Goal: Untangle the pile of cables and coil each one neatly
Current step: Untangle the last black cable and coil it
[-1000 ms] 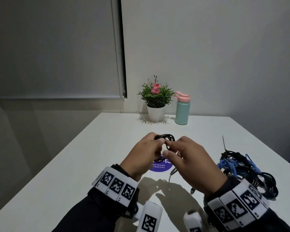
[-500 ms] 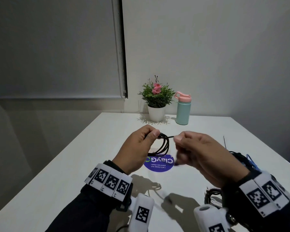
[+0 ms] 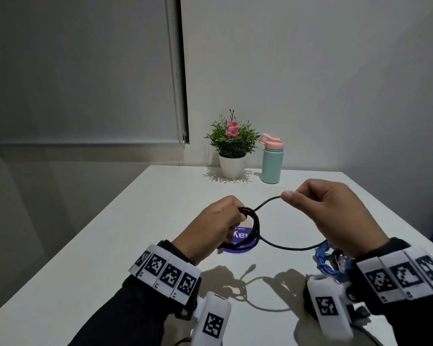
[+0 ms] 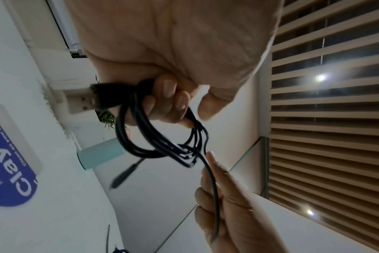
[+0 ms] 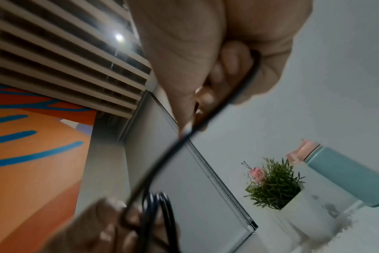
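Coiling a black USB cable point(image 3: 254, 227) above the white table point(image 3: 110, 245), with both of my hands closed on it.

My left hand point(image 3: 216, 227) curls its fingers around the finished loops, and in the left wrist view the USB plug point(image 4: 84, 101) sticks out beside those fingers. My right hand point(image 3: 335, 213) pinches the free strand between thumb and fingers, off to the right of the coil, so the cable arcs up from the coil to that pinch and another strand sags back down toward the table. Just under the coil lies a round purple sticker point(image 3: 238, 242). Right of the sticker, beneath my right wrist, sits a tangle of blue cable point(image 3: 324, 260). Beyond the sticker, at the far edge, stand a potted plant point(image 3: 231, 146) and a teal bottle with a pink lid point(image 3: 271, 161).
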`<action>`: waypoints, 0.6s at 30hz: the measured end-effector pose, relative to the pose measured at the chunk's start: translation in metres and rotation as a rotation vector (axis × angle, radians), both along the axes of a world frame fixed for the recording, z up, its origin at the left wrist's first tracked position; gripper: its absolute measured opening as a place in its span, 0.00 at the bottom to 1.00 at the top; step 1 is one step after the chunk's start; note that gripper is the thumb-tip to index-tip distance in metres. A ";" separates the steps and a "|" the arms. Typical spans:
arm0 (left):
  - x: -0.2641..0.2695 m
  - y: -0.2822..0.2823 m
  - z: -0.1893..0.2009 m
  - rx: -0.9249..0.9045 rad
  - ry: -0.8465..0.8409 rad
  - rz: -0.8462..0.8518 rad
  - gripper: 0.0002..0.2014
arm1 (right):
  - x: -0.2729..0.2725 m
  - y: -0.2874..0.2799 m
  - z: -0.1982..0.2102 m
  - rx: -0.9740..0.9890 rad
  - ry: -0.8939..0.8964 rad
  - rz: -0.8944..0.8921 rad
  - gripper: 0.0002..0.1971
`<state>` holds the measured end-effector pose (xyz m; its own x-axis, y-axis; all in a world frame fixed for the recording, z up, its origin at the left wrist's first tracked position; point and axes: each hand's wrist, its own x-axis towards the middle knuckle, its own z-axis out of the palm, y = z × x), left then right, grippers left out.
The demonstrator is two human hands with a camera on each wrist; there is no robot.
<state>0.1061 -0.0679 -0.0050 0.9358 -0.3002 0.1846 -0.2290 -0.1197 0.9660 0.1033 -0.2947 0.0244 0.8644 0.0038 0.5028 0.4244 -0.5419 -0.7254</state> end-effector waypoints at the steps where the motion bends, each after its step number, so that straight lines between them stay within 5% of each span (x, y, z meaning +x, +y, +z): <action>1: 0.000 0.001 0.000 0.051 -0.030 0.029 0.08 | -0.001 -0.001 0.001 0.073 0.069 0.074 0.19; 4: 0.004 0.005 0.000 0.142 -0.124 0.124 0.07 | -0.010 0.002 0.006 0.590 0.315 0.503 0.10; 7: 0.010 0.012 -0.001 0.199 -0.208 0.209 0.06 | -0.014 0.007 0.007 0.654 0.352 0.630 0.09; 11: 0.012 0.018 -0.005 0.285 -0.268 0.167 0.04 | -0.006 0.006 0.003 0.548 0.151 0.301 0.08; 14: 0.013 0.019 -0.006 0.346 -0.338 0.228 0.04 | 0.000 -0.004 0.001 0.158 -0.181 -0.060 0.06; 18: 0.015 0.018 -0.005 0.363 -0.360 0.327 0.05 | 0.004 0.003 -0.009 -0.020 -0.336 -0.191 0.02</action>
